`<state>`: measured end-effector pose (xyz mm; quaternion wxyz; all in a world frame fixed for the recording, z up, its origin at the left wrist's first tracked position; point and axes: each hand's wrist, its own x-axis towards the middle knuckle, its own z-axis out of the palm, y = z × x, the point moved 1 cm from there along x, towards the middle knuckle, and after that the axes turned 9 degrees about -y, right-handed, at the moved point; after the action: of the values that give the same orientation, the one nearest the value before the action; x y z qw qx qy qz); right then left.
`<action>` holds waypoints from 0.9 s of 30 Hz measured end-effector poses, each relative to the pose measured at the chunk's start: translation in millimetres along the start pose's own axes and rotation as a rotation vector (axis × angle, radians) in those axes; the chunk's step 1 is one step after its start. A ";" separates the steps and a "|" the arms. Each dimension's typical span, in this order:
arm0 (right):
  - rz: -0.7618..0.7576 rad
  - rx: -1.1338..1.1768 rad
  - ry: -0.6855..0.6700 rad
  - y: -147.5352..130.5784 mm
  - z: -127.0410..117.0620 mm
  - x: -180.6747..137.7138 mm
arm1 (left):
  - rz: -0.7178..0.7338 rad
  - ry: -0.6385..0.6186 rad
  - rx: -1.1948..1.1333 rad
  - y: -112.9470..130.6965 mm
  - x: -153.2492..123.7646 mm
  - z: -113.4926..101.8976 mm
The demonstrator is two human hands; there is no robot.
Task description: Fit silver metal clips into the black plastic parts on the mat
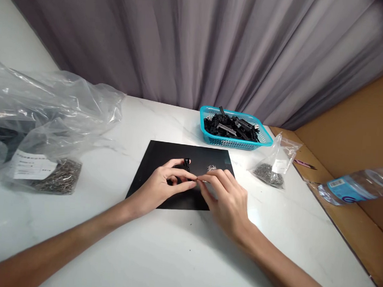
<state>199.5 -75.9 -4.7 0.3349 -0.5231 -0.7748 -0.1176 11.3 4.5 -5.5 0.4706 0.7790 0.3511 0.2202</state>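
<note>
Over a black mat [160, 159] my left hand [164, 180] is closed around a small black plastic part [186, 162], whose upper end sticks out above the fingers. My right hand [225, 196] is closed in a pinch, its fingertips meeting those of my left thumb and index finger. Whatever lies between these fingertips is too small or hidden to make out. Just behind my right hand, a little pile of small silvery metal pieces [211, 167] lies on the mat.
A blue basket [236, 143] full of black plastic parts stands behind the mat. Clear bags of small metal pieces lie left [64, 175] and right [268, 175]. Large clear plastic bags [84, 99] cover the far left. A plastic bottle [352, 186] and a pen [304, 164] lie right.
</note>
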 end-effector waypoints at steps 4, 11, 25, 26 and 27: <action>-0.107 -0.159 0.041 1.8 0.7 -3.9 | 0.040 -0.054 -0.062 3.4 1.9 -1.4; -0.040 0.044 0.073 20.2 0.1 2.5 | 0.038 -0.115 -0.197 13.5 -0.1 -0.2; 0.067 0.412 -0.132 25.9 1.8 11.8 | 0.209 -0.040 0.238 1.5 -5.6 6.7; 0.060 0.400 -0.122 25.6 3.0 11.3 | 0.205 -0.038 0.247 1.8 -6.1 6.8; 0.050 0.389 -0.115 25.5 4.1 10.9 | 0.200 -0.036 0.256 2.1 -6.4 6.9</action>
<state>218.1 -54.9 -5.0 0.3878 -0.4736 -0.7874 0.0727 12.4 -4.9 -6.9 0.3494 0.8675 0.2885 0.2053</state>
